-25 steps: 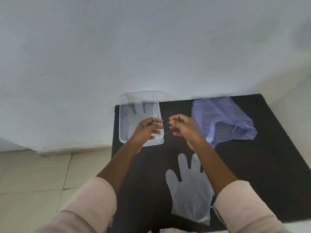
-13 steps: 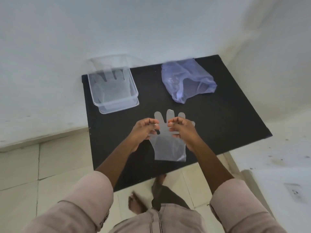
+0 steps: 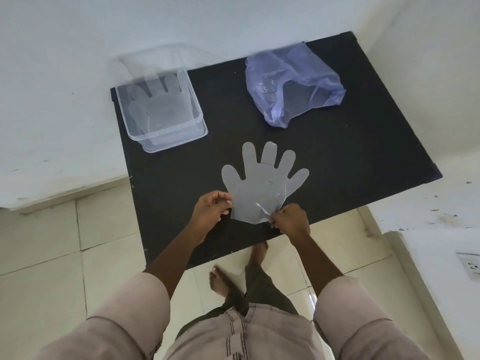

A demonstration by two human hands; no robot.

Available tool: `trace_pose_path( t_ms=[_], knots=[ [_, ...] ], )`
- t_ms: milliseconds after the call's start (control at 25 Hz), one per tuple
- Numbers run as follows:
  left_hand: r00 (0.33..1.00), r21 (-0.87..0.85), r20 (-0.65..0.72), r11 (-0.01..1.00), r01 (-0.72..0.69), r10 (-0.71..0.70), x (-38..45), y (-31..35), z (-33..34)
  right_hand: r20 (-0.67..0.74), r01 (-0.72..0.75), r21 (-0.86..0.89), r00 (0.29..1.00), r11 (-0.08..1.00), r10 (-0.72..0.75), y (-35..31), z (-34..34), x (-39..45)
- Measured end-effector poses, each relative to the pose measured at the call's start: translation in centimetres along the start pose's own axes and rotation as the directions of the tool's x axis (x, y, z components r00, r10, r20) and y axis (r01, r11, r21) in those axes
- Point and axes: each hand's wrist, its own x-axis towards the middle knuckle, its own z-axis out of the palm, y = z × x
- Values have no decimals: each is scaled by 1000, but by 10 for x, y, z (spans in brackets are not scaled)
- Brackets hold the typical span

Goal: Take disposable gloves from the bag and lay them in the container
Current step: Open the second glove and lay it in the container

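Note:
A clear disposable glove [image 3: 262, 183] lies flat on the black table [image 3: 350, 162], its fingers pointing away from me. My left hand [image 3: 211, 207] pinches the cuff's left corner and my right hand [image 3: 292, 220] pinches its right corner. At the table's far left stands a clear plastic container [image 3: 158, 110]; inside it lies another clear glove [image 3: 158, 103]. The pale purple plastic bag [image 3: 293, 84] sits crumpled at the far right, mouth toward me.
White walls close in the table at the back and on both sides. The table's near edge runs just below my hands, with tiled floor and my bare feet [image 3: 226, 279] under it. A wall socket [image 3: 470, 265] is at the right edge.
Both hands came back from the container toward the table's near edge and took hold of the flat glove's cuff. The view tilted downward.

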Motion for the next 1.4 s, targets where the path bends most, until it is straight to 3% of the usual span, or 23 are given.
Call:
trace_pose_path(
  t_ms=[80,200,320,800,920,1000,1080,1160,1200,1280,1400],
  knots=[
    [993,158,-94,986,-54,69,0,-12,0,47,-73,270,997,960,63,-5,-6,0],
    [979,351,-54,922,-164,194,-1,-27,4,145,-191,462,980,866,138,-12,-18,-4],
    [961,449,-7,860,-244,276,-1,-29,11,236,-257,511,960,820,153,-19,-26,-5],
    [909,498,-151,824,-270,389,3,-23,42,406,-358,583,906,729,120,-28,-46,-4],
    [880,467,-178,825,-319,441,7,-14,39,319,-245,670,948,701,26,-23,-48,-4],
    [881,447,-173,832,-328,440,12,-7,33,103,9,725,987,689,-121,-12,-49,-4],
    [875,436,-181,834,-337,448,15,-2,28,-83,307,545,946,781,-314,3,-51,-3],
    [865,431,-183,829,-357,468,17,2,25,-96,530,143,848,836,-521,16,-51,1],
    [861,428,-176,825,-369,477,18,3,24,-69,587,-46,806,809,-588,19,-48,3],
    [862,433,-159,819,-377,481,18,6,25,-35,626,-239,758,742,-651,16,-42,2],
    [863,431,-156,820,-378,480,18,12,26,-151,625,-253,729,739,-668,13,-36,2]
  ],
)
